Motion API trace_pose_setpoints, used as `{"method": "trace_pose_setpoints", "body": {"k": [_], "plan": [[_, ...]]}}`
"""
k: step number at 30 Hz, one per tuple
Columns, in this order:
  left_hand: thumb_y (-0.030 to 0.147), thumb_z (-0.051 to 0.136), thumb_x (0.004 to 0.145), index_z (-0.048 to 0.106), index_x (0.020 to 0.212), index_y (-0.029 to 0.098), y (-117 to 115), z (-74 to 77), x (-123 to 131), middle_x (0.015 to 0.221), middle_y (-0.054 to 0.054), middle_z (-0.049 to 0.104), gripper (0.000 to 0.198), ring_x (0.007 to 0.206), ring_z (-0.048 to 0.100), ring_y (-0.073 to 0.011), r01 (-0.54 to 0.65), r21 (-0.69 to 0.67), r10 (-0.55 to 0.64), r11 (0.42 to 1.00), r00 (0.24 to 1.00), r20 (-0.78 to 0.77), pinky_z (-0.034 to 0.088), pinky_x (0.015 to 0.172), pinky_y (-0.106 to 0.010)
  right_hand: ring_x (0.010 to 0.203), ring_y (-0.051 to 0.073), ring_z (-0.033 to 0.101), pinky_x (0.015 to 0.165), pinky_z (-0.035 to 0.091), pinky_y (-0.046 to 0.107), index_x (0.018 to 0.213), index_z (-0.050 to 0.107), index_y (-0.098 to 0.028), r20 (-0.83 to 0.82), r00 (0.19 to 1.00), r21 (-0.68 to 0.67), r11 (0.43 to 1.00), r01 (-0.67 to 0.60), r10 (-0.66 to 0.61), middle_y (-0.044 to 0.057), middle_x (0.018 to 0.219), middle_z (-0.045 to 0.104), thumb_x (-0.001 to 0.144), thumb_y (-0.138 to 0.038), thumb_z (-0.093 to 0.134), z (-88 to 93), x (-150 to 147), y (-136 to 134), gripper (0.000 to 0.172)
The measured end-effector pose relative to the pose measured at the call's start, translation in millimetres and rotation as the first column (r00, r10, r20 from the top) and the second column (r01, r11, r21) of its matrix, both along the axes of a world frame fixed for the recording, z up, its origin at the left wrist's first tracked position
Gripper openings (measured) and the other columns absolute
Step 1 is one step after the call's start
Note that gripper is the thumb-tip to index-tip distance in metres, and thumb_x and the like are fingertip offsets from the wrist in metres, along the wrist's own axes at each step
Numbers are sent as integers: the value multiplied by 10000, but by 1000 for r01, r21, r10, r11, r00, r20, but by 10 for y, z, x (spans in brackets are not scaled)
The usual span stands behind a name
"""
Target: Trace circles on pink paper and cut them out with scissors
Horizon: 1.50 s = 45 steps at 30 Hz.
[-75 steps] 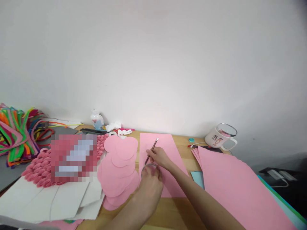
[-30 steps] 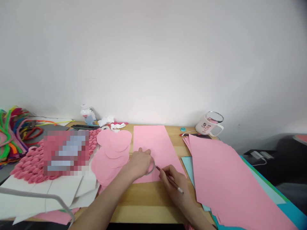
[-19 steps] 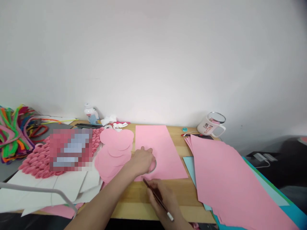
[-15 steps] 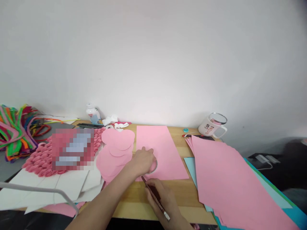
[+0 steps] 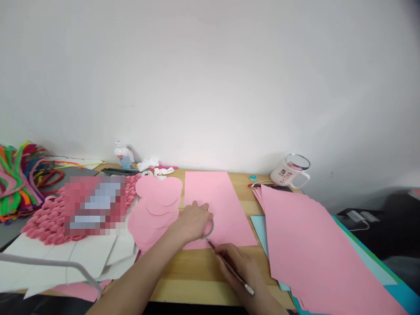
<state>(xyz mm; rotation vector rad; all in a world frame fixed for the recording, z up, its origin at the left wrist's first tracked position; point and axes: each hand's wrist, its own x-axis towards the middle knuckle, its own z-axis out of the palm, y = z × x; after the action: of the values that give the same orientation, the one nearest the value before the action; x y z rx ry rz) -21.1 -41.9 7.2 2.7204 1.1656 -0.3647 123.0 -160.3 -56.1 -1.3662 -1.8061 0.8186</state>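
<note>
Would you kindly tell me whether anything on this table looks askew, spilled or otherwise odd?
I see nothing spilled. The crumpled tissues beside the white bottle look like stray litter, and the pink paper stack on the right lies unevenly fanned over a light blue sheet.

Room lies over the far end of the sheet (image 5: pixel 218 188) and the tabletop (image 5: pixel 243 192) strip toward the stack (image 5: pixel 315 245); left grip (image 5: pixel 197 221) and right grip (image 5: pixel 239 267) bar the near side, circles (image 5: pixel 158 192) the left.

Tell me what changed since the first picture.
The right hand, pencil still in it, moved from the far side of the disc to its near edge. Nothing was visibly let go: the left hand still rests on the disc over the pink sheet; the mug stays put.
</note>
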Motion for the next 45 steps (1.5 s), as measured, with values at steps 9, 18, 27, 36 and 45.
{"method": "trace_pose_setpoints", "body": {"k": [9, 18, 27, 36, 45], "plan": [[191, 588, 665, 605, 946, 192, 10, 35, -1, 989, -71, 572, 282, 849, 539, -281, 24, -1, -24, 1000, 1000, -19, 447, 574, -347, 684, 167, 603, 598, 462, 251, 943, 515, -221, 72, 997, 98, 995, -25, 18, 34, 807, 622, 885, -198, 412, -5, -18, 10, 121], [174, 597, 616, 601, 954, 194, 23, 68, 14, 1005, -65, 567, 338, 858, 537, -278, 22, -33, -23, 999, 999, -42, 441, 580, -332, 508, 194, 561, 464, 434, 288, 770, 461, -198, 377, 907, 589, 804, -78, -188, 40, 614, 584, 877, -97, 348, -320, -524, 133, 184], [189, 630, 574, 603, 936, 204, 38, 0, 3, 1004, -57, 569, 363, 862, 533, -271, 18, -15, -19, 1000, 999, -34, 429, 587, -322, 518, 244, 585, 449, 447, 342, 781, 521, -144, 461, 777, 680, 733, -1, -428, 104, 617, 623, 818, 1, 370, -268, -896, 297, 212], [47, 562, 617, 575, 1019, 148, -76, -47, 101, 1042, -102, 565, 414, 920, 518, -286, -50, 26, 51, 998, 997, -56, 445, 627, -338, 507, 188, 619, 445, 454, 259, 795, 543, -190, 265, 945, 417, 906, 69, -194, 49, 639, 647, 832, -141, 396, -195, -386, 37, 159], [-24, 663, 496, 536, 1109, 116, -229, -95, 239, 1080, -141, 557, 642, 961, 512, -302, -170, 0, 169, 986, 984, -53, 466, 673, -359, 723, 216, 667, 673, 553, 315, 777, 618, -151, -212, 908, -100, 932, 348, -361, 65, 729, 674, 747, -415, 603, 604, 535, 701, 266]]}}
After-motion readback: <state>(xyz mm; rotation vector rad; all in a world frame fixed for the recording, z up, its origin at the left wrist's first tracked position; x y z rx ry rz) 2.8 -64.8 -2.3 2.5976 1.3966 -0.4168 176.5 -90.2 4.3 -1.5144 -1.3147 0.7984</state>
